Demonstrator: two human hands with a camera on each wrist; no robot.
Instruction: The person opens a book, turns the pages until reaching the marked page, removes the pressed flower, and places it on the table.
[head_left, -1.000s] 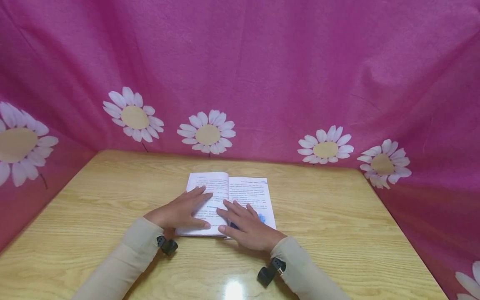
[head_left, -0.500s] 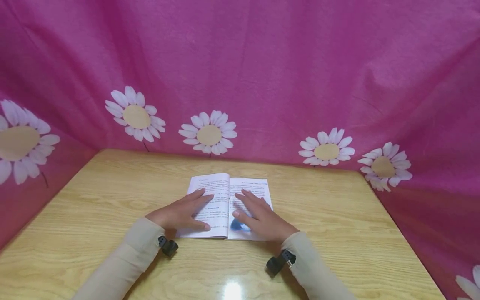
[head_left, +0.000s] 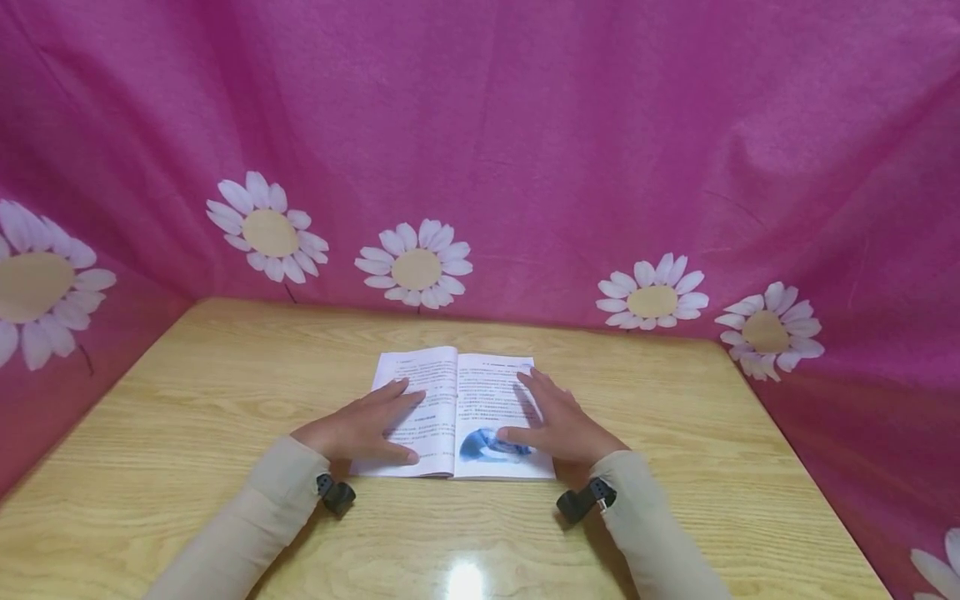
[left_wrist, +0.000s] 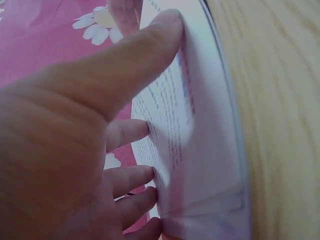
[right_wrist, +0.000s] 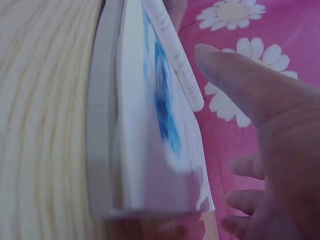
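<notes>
A book lies spread flat on the table, with printed text on both pages and a blue picture low on the right one. Across the left page rests my left hand, fingers straight and spread. Its thumb and fingertips meet the paper in the left wrist view. My right hand is over the outer part of the right page, fingers extended, holding nothing. In the right wrist view its thumb looks apart from the paper.
The wooden table surrounds the book on all sides. Behind and beside it hangs a pink cloth with large white daisies. A black camera is strapped to the left wrist, another camera to the right.
My right hand has slid rightward from the book's middle to the right page's outer side, uncovering the blue picture. The left hand has stayed on the left page.
</notes>
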